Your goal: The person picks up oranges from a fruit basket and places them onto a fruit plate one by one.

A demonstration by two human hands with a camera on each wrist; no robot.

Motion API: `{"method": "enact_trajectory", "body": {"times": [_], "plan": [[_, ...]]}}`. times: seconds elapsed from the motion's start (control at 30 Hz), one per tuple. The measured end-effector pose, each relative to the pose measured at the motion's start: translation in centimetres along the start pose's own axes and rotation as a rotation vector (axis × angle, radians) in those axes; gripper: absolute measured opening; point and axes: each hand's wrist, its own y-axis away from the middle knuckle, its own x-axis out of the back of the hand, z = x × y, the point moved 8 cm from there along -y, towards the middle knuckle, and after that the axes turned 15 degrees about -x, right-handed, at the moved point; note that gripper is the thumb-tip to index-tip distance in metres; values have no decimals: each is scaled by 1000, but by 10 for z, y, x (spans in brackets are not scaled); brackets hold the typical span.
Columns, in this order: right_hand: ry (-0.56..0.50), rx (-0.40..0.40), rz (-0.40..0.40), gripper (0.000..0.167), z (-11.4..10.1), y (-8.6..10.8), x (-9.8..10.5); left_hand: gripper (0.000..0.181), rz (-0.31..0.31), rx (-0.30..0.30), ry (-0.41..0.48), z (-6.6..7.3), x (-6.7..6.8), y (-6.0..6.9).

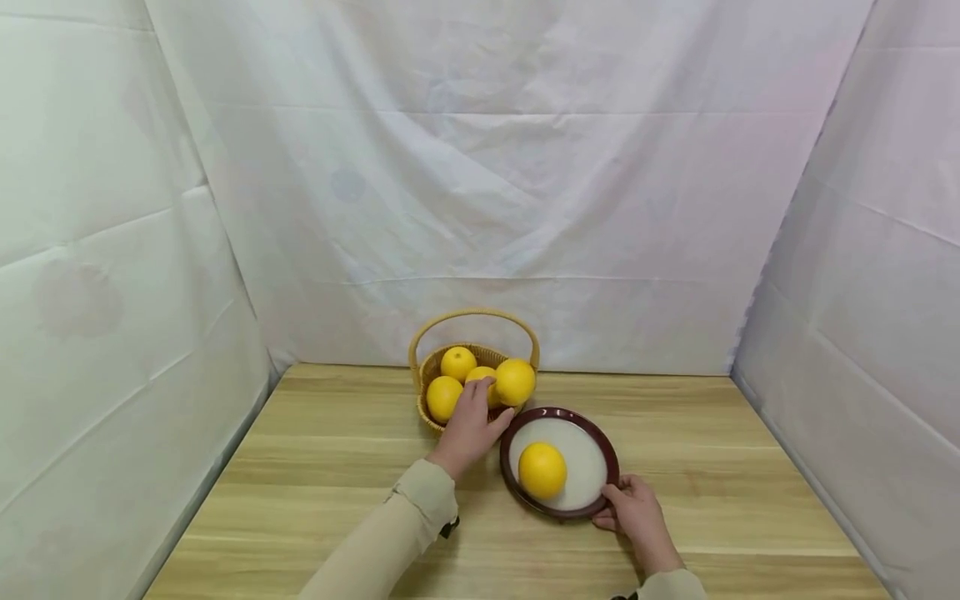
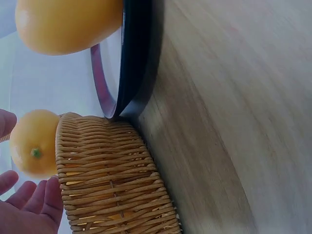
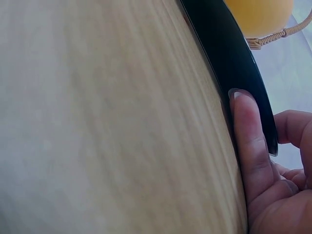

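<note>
My left hand (image 1: 471, 421) reaches over the wicker basket (image 2: 112, 175), fingers spread beside an orange (image 1: 515, 382) at the basket's right rim. In the left wrist view, thumb and fingers stand on either side of that orange (image 2: 36, 144), not closed round it; whether they touch it I cannot tell. More oranges (image 1: 445, 398) lie in the basket. My right hand (image 1: 636, 512) pinches the near right rim of a round plate (image 1: 585, 454), brown-rimmed with a pale centre, thumb and fingers on opposite faces. One orange (image 1: 543, 471) sits on the plate, left of its middle.
The basket's arched handle (image 1: 474, 312) rises above the fruit. Plate and basket stand close together on the wooden table (image 1: 337, 467). White cloth (image 1: 480, 192) hangs behind the table, with more cloth along both sides.
</note>
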Motion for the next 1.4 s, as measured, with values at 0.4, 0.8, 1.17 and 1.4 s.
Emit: {"method": "enact_trajectory", "body": {"times": [0.4, 0.8, 1.17, 1.4], "plan": [[-2, -1, 12, 26, -1, 1, 3, 83, -89, -23, -132, 6, -8, -15], [3, 13, 2, 28, -2, 5, 3, 92, -160, -4, -192, 4, -12, -29], [16, 5, 6, 30, -1, 2, 5, 94, -169, -6, -199, 0, -14, -42], [13, 8, 15, 30, 0, 4, 5, 95, -196, -25, -250, 4, -17, -49]]}}
